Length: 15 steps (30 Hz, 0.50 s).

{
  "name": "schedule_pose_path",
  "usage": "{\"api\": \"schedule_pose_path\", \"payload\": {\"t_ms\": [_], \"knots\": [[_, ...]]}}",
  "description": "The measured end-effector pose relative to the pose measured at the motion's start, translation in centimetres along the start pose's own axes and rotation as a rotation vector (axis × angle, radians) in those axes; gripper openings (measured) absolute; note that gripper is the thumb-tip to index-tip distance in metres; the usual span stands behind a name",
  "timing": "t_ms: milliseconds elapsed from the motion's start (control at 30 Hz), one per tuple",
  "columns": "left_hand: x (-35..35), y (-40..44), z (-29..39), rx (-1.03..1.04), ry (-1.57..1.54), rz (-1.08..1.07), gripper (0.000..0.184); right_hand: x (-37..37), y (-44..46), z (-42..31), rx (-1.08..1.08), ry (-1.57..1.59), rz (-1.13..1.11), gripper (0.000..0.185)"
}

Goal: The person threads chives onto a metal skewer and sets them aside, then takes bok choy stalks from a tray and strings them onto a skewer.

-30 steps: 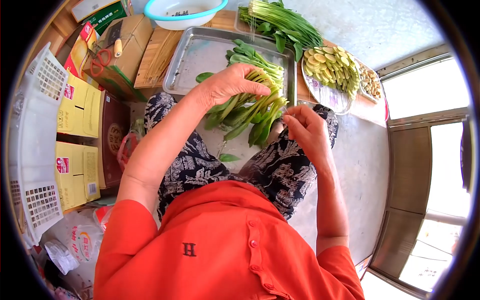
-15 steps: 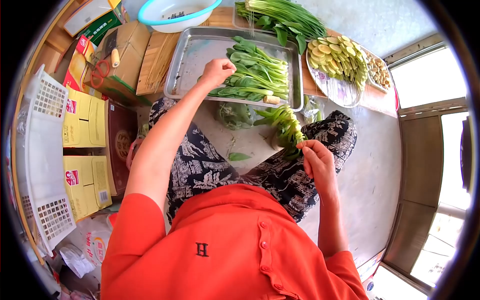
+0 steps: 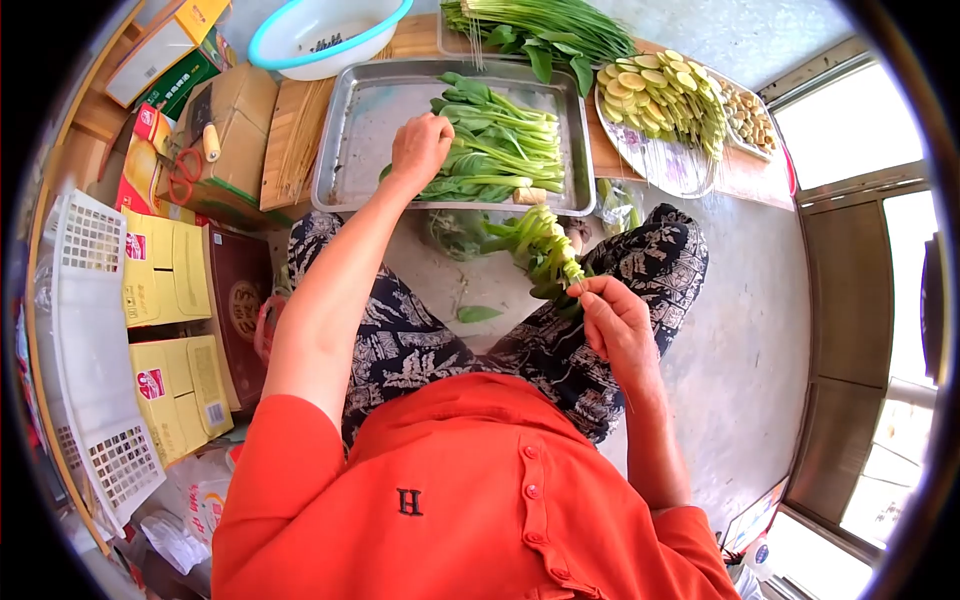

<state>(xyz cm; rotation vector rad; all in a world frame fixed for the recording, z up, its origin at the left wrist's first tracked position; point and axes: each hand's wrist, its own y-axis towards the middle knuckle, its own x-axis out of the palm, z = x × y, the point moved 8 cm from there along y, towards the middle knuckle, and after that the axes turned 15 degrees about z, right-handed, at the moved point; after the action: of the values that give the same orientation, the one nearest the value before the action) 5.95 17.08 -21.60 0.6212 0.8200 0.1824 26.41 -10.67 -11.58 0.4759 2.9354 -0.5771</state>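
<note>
My left hand (image 3: 420, 152) is over the metal tray (image 3: 345, 120), its fingers curled closed at the leafy ends of the green vegetables (image 3: 515, 135). What those fingers hold, if anything, is hidden. A short pale cylindrical piece (image 3: 530, 196) lies at the tray's near edge beside the stems. Above my thigh, my right hand (image 3: 615, 320) pinches the near end of a thin skewer (image 3: 578, 284). Bunched green leafy stalks (image 3: 545, 250) are threaded along it, pointing away from me. Below the tray lie a plastic bag of greens (image 3: 455, 232) and a loose leaf (image 3: 478, 314) on the floor.
Behind the tray are a blue-rimmed basin (image 3: 325, 40) and long green stalks (image 3: 545, 25). Skewered slices (image 3: 660, 90) lie on a plate at the right, beside a tray of small pale pieces (image 3: 745, 115). Bundled skewers (image 3: 297, 140), scissors (image 3: 184, 175) and boxes (image 3: 165, 270) are at the left.
My left hand has drawn slightly left across the leaves, its fingers turned more downward. My right hand still pinches the skewer. The whole view has shifted a little.
</note>
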Motion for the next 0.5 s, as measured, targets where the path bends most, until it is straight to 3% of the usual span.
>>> {"api": "schedule_pose_path", "payload": {"t_ms": [67,133,200,267,500], "knots": [[-2.3,1.0,1.5,-0.046,-0.049,0.020,0.002,0.4,0.1,-0.6,0.003,0.013,-0.010,0.020],[-4.8,2.0,2.8,-0.167,-0.286,0.078,0.004,1.1,0.3,-1.6,-0.042,0.015,-0.024,0.020],[-7.4,2.5,5.3,-0.157,-0.343,0.090,0.009,1.9,0.4,-2.7,-0.052,0.030,-0.022,0.020],[-9.3,2.5,6.8,-0.333,-0.473,0.098,0.007,2.8,0.5,-4.0,-0.128,0.032,-0.023,0.019],[-11.4,1.5,8.5,-0.420,-0.628,0.112,0.007,4.6,0.5,-5.9,-0.129,0.110,-0.053,0.019]]}}
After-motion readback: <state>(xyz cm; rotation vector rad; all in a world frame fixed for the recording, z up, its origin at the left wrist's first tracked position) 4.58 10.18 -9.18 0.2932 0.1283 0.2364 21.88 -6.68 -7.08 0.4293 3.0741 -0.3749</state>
